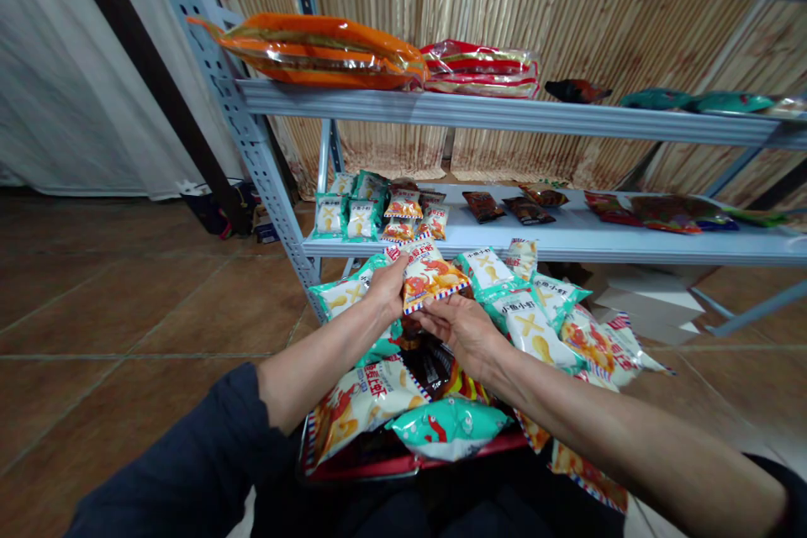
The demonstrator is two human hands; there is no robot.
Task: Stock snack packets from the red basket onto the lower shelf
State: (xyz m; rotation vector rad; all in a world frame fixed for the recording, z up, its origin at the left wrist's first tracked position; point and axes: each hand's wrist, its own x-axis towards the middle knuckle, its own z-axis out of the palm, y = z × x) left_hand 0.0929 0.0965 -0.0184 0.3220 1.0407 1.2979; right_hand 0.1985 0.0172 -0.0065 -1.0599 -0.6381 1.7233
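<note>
Both hands are closed on one thing, as I see through the head camera. The left hand grips the left side of an orange-and-white snack bag, and the right hand pinches its lower edge. I suppose the bag is held at two places because it is soft, and so its printed face can be level and readable. It is above the pile, just before the lower shelf.

Under the hands, green-and-white bags and others lie heaped in and around a red-rimmed container, probably so that they are near to reach.

Farther, on the lower shelf, small green bags and orange bags stand grouped by kind, faces forward, perhaps for easy seeing. The upper shelf carries a large orange package, lying flat, which seems steadier for its bulk.
</note>
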